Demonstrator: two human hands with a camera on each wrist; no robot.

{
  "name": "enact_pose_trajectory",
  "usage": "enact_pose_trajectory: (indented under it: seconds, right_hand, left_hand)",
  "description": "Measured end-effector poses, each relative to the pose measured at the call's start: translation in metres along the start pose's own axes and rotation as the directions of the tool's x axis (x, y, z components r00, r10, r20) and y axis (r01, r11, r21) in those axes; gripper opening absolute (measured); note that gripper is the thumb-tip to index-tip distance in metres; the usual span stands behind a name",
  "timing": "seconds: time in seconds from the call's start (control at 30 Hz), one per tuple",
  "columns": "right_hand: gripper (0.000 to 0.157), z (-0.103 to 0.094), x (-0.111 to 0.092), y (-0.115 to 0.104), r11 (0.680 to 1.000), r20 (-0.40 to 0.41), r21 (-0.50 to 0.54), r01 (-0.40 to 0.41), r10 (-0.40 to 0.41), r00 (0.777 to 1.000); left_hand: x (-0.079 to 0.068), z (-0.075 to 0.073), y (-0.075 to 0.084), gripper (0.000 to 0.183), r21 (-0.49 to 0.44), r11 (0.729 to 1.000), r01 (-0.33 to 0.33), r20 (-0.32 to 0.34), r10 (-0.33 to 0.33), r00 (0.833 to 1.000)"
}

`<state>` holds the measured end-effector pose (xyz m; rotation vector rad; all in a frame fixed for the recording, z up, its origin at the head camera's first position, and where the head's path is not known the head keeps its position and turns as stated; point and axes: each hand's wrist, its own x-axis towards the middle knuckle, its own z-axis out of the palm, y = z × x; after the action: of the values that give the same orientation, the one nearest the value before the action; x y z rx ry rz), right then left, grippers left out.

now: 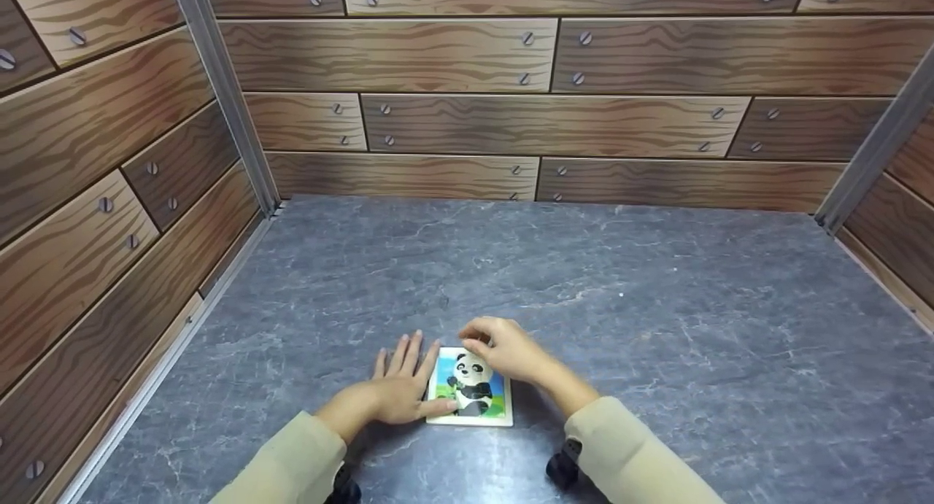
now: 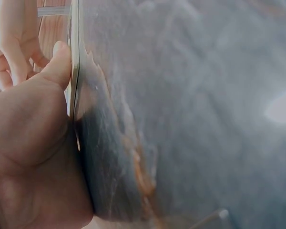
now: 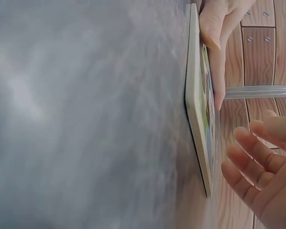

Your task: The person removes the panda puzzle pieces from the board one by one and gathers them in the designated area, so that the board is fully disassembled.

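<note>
1. Gripping nothing, the left hand (image 1: 400,394) spreads on the tabletop (image 1: 620,292), its thumb on the panda board (image 1: 474,398) near the lower-left corner; the right hand (image 1: 508,351) bends over the upper-right corner. Head view: tabletop stretches from the board to the back wall (image 1: 467,59).
2. Left wrist: the thumb meets the board, seen edge-on.
3. Right wrist: loosely bent fingers, holding nothing, stand just off the board; its pale near edges are uncovered.
</note>
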<state>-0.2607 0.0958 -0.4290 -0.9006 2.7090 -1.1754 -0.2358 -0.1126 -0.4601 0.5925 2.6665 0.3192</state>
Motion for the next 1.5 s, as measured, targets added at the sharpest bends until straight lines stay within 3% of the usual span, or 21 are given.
enact_pose_trajectory:
  seconds: [0.37,0.77,1.5]
  right_hand:
    - [0.017,0.010,0.010,-0.002,0.996,0.008,-0.066,-0.053,0.054,0.999]
    - [0.013,0.018,0.018,0.001,0.992,0.015,-0.121,-0.046,0.048,0.999]
    - [0.018,0.024,0.021,-0.005,0.981,-0.011,-0.094,-0.167,0.167,0.986]
  left_hand:
    - [0.001,0.002,-0.001,0.107,0.019,1.000,-0.001,0.004,0.001,1.000]
    - [0.004,0.002,-0.002,0.107,0.026,1.000,0.001,0.014,-0.002,1.000]
    - [0.001,0.002,0.000,0.104,0.051,0.999,0.018,0.021,-0.019,1.000]
